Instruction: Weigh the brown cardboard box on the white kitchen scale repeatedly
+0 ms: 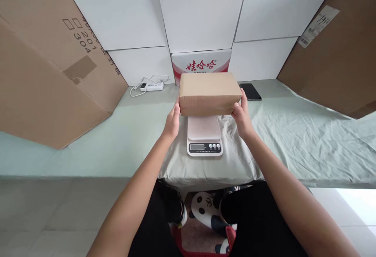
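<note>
A closed brown cardboard box [209, 105] is held level between my two hands, above the back part of a white digital kitchen scale [204, 129]. My left hand [172, 120] grips the box's left end, thumb toward me. At the right end, my right hand [242, 116] has its thumb on the near corner and its fingers round the side. The scale's front panel shows a display and several round buttons; I cannot read any digits. The box hides the rear of the scale, so whether the two touch is hard to tell.
A white power strip [152, 86] with its cable lies back left, a black phone [250, 91] back right. Large cardboard panels [53, 69] flank the table, whose cloth is pale green [141, 131]. White boxes [202, 18] and a red-printed carton [201, 62] form the back.
</note>
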A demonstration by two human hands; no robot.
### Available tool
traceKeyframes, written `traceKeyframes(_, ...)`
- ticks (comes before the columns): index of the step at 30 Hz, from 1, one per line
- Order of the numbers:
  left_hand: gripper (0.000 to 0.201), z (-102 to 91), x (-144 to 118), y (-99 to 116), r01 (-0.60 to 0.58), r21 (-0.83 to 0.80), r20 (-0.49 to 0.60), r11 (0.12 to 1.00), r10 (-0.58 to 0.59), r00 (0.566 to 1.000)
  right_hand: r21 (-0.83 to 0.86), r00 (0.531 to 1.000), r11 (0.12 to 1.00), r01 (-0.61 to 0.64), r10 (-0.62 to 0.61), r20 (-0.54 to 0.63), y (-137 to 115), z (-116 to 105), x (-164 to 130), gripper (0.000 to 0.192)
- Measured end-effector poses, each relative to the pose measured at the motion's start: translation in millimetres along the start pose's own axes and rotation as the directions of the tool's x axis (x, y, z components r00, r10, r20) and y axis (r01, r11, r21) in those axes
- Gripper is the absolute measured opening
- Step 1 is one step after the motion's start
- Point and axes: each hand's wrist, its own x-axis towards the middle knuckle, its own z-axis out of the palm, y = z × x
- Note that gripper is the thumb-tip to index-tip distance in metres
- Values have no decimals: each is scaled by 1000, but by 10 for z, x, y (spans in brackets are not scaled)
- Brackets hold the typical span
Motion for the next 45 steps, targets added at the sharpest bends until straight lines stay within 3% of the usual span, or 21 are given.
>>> traceKeyframes(3, 95, -10, -308, 139, -3, 46, -5, 999, 3, 1000, 98, 996, 991, -91, 89, 34, -137, -20, -294, 96)
traceKeyframes(7, 92, 34, -707, 273, -15, 33, -22, 999, 16, 1000, 128, 997, 989, -75, 76, -4, -330, -28, -605, 90)
traceKeyframes(13, 84, 94, -1077, 226, -20, -77, -124, 997, 10, 992, 131, 999, 990, -50, 47, 25, -542, -46, -887, 84)
traceKeyframes(18, 82, 81, -1100, 157, 18, -94, -144, 995, -31, 989, 138, 999, 990, -30, 24, 46, -562, -28, -952, 79)
traceKeyframes(32, 83, 57, -1070, 208, 69, -66, -175, 995, -80, 981, 133, 992, 983, -123, 117, 49, -566, 17, -934, 78)
traceKeyframes(45, 79, 23, -1037, 202, 73, -69, -199, 995, -86, 976, 159, 988, 977, -145, 153, -37, -546, 32, -930, 74)
